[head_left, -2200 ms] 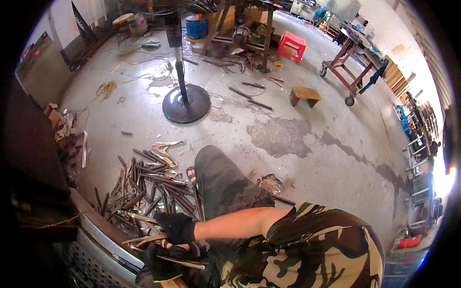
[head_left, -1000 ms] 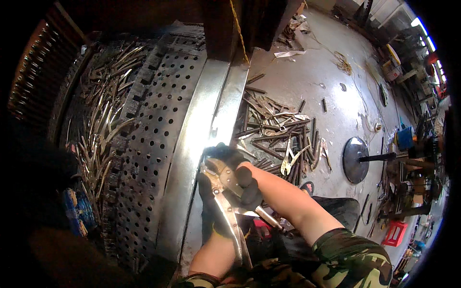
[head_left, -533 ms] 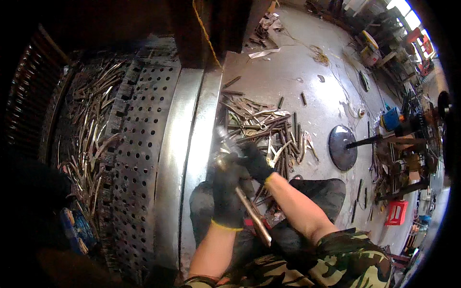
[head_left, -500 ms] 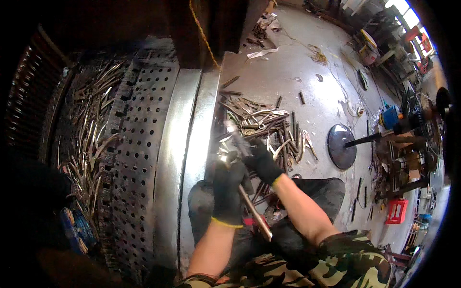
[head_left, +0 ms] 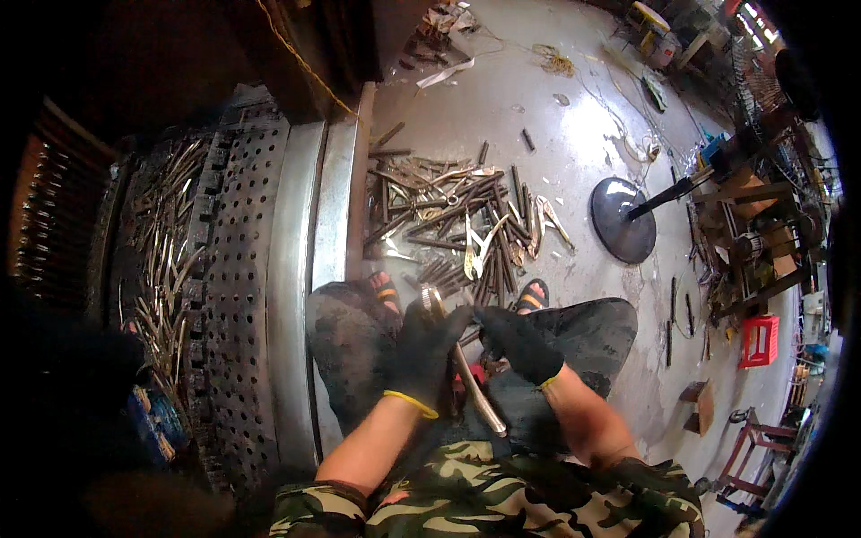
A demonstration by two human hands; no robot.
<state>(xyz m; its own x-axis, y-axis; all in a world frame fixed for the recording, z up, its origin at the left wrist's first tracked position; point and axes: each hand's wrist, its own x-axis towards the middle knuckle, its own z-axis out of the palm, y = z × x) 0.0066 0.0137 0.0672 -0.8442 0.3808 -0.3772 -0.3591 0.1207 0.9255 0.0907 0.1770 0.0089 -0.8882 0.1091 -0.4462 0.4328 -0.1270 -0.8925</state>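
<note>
We have the metal tool [head_left: 478, 392] between our two hands, its ridged upper end rising past the left fingers and its slender handle slanting down and rightward below them. Our left hand [head_left: 420, 345], in a black glove with a yellow cuff, is closed around the tool. Our right hand [head_left: 522, 345], gloved the same way, has its fingertips bent in close beside the tool; we cannot tell whether they touch it or grip anything. Under both hands are our dark trousers [head_left: 345, 359], the knees spread, and just beyond the hands show our sandals [head_left: 532, 298]. Ahead of the hands, dark rods [head_left: 437, 243] lie in a jumbled pile on the floor [head_left: 574, 143], with a pair of silver pliers [head_left: 471, 254] among them. Left of the left hand runs a smooth metal ledge [head_left: 296, 224], then a perforated metal panel [head_left: 235, 305], and farther left a heap of slender metal pieces [head_left: 170, 242]. Ahead and to the right of the right hand stands a round black base [head_left: 619, 220]; well off to its right is a red stool [head_left: 760, 341].
</note>
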